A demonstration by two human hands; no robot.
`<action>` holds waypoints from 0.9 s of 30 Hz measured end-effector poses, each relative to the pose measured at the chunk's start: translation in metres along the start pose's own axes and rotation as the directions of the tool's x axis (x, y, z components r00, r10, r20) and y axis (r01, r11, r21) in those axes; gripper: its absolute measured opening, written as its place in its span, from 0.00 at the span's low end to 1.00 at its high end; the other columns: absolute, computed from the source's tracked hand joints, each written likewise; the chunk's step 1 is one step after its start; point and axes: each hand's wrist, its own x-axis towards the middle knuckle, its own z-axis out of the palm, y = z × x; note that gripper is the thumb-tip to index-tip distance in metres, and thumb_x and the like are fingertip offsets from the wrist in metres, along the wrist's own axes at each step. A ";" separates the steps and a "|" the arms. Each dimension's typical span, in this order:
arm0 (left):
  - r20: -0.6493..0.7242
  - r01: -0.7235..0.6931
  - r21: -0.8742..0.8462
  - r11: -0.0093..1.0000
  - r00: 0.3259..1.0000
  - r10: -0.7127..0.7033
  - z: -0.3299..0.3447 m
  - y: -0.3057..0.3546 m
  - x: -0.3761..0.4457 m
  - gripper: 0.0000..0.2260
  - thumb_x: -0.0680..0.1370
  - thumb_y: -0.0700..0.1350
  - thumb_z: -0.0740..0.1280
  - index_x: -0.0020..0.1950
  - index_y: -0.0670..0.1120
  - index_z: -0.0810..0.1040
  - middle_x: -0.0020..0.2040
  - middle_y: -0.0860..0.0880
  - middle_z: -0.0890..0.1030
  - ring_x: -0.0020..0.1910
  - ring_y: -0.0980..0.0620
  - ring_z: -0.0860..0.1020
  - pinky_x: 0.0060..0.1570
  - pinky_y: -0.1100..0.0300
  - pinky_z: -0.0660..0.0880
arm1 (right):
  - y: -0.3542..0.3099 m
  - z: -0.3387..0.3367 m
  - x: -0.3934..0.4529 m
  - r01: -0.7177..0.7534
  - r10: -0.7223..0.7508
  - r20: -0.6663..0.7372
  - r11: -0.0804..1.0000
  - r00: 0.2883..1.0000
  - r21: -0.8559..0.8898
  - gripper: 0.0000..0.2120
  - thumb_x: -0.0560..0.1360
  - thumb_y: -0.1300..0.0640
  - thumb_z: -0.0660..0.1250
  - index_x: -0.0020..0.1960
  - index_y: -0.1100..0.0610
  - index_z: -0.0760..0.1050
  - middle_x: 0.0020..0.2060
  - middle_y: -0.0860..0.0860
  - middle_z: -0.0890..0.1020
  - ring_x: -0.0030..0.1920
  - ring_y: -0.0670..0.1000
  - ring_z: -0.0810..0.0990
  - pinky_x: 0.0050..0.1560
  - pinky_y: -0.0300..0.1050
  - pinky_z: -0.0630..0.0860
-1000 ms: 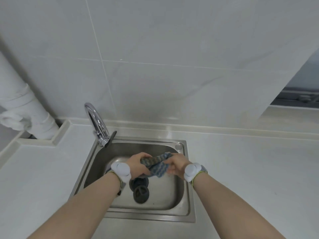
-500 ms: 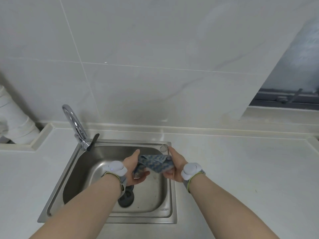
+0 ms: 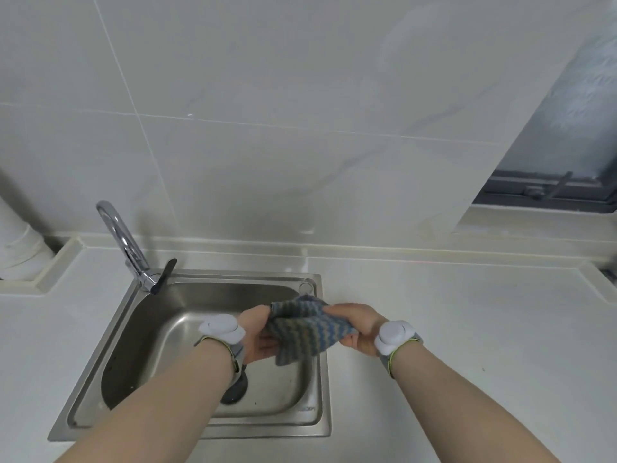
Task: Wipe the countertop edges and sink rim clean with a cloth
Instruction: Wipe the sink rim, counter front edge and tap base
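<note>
A blue and grey striped cloth (image 3: 305,329) hangs stretched between both hands over the right side of the steel sink (image 3: 322,379). My left hand (image 3: 258,335) grips the cloth's left end above the basin. My right hand (image 3: 359,327) grips its right end, just past the sink's right rim and above the white countertop (image 3: 467,329). Both wrists wear white sensor bands. The cloth touches neither rim nor counter, as far as I can tell.
A chrome faucet (image 3: 125,243) with a dark lever stands at the sink's back left corner. A dark drain strainer (image 3: 235,390) sits in the basin under my left wrist. A white pipe (image 3: 16,242) rises at far left. A window frame (image 3: 547,188) is at right.
The view and both hands have shifted right. The cloth, bunched between my hands over the basin a second ago, is now pulled out wider and sits nearer the sink's right rim.
</note>
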 end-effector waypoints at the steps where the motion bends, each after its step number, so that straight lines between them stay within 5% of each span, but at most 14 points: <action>1: -0.008 -0.004 0.013 1.000 1.000 0.004 0.003 -0.003 0.003 0.12 0.78 0.46 0.67 0.56 0.39 0.80 0.49 0.38 0.84 0.47 0.41 0.83 0.39 0.51 0.81 | 0.003 -0.002 0.000 -0.005 -0.001 -0.054 0.995 0.999 -0.101 0.07 0.70 0.57 0.74 0.43 0.59 0.79 0.34 0.54 0.78 0.30 0.48 0.75 0.30 0.38 0.74; 4: 0.070 0.019 0.066 0.998 0.997 -0.023 0.014 -0.011 0.006 0.14 0.78 0.48 0.67 0.56 0.40 0.82 0.50 0.38 0.84 0.48 0.42 0.84 0.48 0.48 0.82 | 0.017 -0.014 0.004 -0.043 -0.010 -0.182 0.958 0.983 -0.284 0.03 0.70 0.62 0.71 0.37 0.58 0.80 0.37 0.55 0.79 0.36 0.52 0.79 0.40 0.44 0.80; 8: 0.119 0.082 0.133 0.988 0.988 -0.098 0.031 -0.017 0.018 0.24 0.75 0.63 0.66 0.56 0.43 0.78 0.52 0.41 0.84 0.50 0.42 0.83 0.44 0.52 0.81 | 0.037 -0.039 0.006 -0.025 -0.062 -0.303 0.962 0.951 -0.273 0.05 0.70 0.60 0.69 0.46 0.58 0.77 0.46 0.56 0.80 0.47 0.56 0.80 0.50 0.51 0.80; 12: 0.153 -0.019 0.211 0.977 0.988 -0.014 0.061 -0.017 0.027 0.11 0.77 0.45 0.68 0.57 0.41 0.77 0.48 0.44 0.82 0.44 0.47 0.81 0.41 0.56 0.78 | 0.054 -0.061 -0.004 0.062 -0.090 -0.396 0.995 0.914 -0.082 0.07 0.72 0.65 0.67 0.48 0.59 0.81 0.45 0.56 0.83 0.43 0.53 0.80 0.40 0.43 0.78; 16: 0.119 -0.250 0.414 0.875 0.968 0.220 0.073 -0.020 0.047 0.17 0.66 0.44 0.74 0.54 0.44 0.82 0.47 0.45 0.84 0.47 0.46 0.82 0.52 0.51 0.80 | 0.065 -0.079 -0.017 0.122 -0.076 -0.329 0.985 0.941 0.122 0.12 0.70 0.65 0.71 0.53 0.62 0.81 0.41 0.57 0.85 0.39 0.54 0.83 0.43 0.47 0.80; 19: 0.179 -0.374 0.613 0.696 0.924 0.339 0.077 -0.021 0.060 0.11 0.67 0.45 0.74 0.48 0.44 0.82 0.53 0.51 0.79 0.52 0.51 0.78 0.50 0.59 0.75 | 0.068 -0.094 -0.024 0.005 0.000 -0.247 1.000 0.969 0.017 0.18 0.65 0.63 0.75 0.54 0.64 0.79 0.47 0.61 0.84 0.48 0.58 0.84 0.54 0.55 0.79; 22: 0.261 -0.358 0.658 0.663 0.934 0.245 0.078 -0.017 0.069 0.20 0.64 0.46 0.75 0.55 0.42 0.83 0.63 0.56 0.76 0.61 0.53 0.74 0.64 0.58 0.70 | 0.063 -0.112 -0.027 -0.086 0.053 -0.240 0.988 0.969 -0.130 0.14 0.67 0.65 0.76 0.51 0.64 0.79 0.42 0.58 0.85 0.44 0.57 0.84 0.49 0.51 0.81; 24: 0.291 -0.356 0.671 0.651 0.933 0.211 0.079 -0.019 0.075 0.25 0.61 0.50 0.75 0.56 0.43 0.83 0.58 0.50 0.81 0.58 0.50 0.78 0.62 0.56 0.73 | 0.055 -0.125 -0.028 -0.075 0.025 -0.270 0.981 0.963 -0.176 0.13 0.67 0.62 0.77 0.50 0.63 0.80 0.39 0.57 0.83 0.42 0.55 0.83 0.48 0.51 0.82; 27: 0.293 -0.404 0.636 0.657 0.915 0.278 0.089 -0.025 0.086 0.13 0.69 0.45 0.76 0.51 0.42 0.85 0.47 0.47 0.84 0.47 0.51 0.81 0.47 0.62 0.76 | 0.043 -0.139 -0.021 -0.047 -0.057 -0.393 0.967 0.918 -0.250 0.10 0.69 0.56 0.76 0.47 0.61 0.82 0.34 0.55 0.79 0.35 0.53 0.79 0.43 0.47 0.81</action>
